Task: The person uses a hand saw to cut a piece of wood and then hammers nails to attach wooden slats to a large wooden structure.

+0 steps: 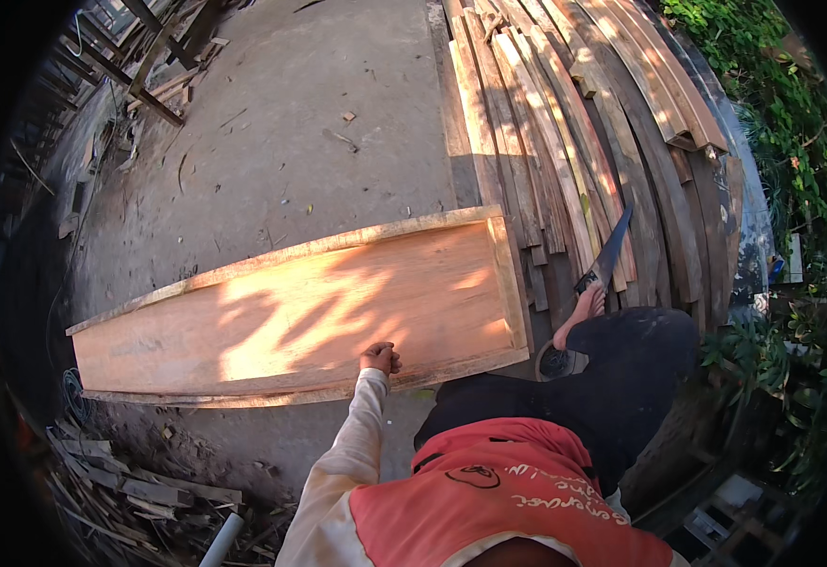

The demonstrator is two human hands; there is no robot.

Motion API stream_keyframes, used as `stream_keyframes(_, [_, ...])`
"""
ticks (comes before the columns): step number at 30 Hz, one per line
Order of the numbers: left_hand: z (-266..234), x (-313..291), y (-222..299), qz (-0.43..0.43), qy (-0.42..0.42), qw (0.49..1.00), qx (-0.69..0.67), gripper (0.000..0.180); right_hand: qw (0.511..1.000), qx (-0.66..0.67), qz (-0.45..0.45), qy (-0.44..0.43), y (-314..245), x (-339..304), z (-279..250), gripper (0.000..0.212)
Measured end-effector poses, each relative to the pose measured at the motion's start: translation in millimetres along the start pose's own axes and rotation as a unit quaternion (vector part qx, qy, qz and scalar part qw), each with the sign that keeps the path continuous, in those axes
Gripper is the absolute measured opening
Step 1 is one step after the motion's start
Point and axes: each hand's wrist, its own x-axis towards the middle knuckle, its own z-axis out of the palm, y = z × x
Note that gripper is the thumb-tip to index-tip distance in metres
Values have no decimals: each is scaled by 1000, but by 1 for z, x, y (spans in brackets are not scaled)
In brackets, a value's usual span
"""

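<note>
A long plywood panel point(328, 317) with raised timber strips along its edges lies across the space before me, dappled with sunlight. My left hand point(381, 358), at the end of a pale sleeve, is closed over the panel's near side. Whatever its curled fingers may hold is hidden. My right hand is not in view. A handsaw point(610, 249) with a dark handle rests past the panel's right end, its blade pointing away over stacked boards. The handle lies by the toes of a bare foot point(582, 314), next to my bent, dark-trousered leg point(621, 364).
Long timber boards point(536, 113) are stacked at the far right, beside green plants point(801, 142). Concrete floor point(310, 113) stretches beyond the panel. Scrap wood point(158, 491) and a pale pipe point(223, 541) lie at the near left. Dark beams point(116, 71) stand at the far left.
</note>
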Motion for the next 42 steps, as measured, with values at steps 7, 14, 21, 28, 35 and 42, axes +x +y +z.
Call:
stream_keyframes(7, [35, 26, 1, -2, -112, 955, -275, 26, 994, 34, -97, 26, -83, 30, -52, 36])
stream_keyframes(14, [72, 10, 41, 16, -29, 973, -230, 20, 984, 42, -171, -37, -193, 141, -43, 35])
stream_keyframes(21, [198, 77, 88, 33, 21, 986, -163, 14, 953, 126, -267, -76, -307, 320, -50, 35])
stream_keyframes(28, [301, 155, 226, 124, 23, 990, -67, 19, 910, -23, -404, -88, -449, 389, -12, 31])
stream_keyframes(35, [385, 290, 331, 445, 13, 895, 35, 17, 910, -83, -387, -121, -497, 496, 39, 44])
stream_keyframes(42, [459, 355, 367, 351, -50, 929, 105, 22, 902, -247, -311, -169, -505, 542, 60, 41])
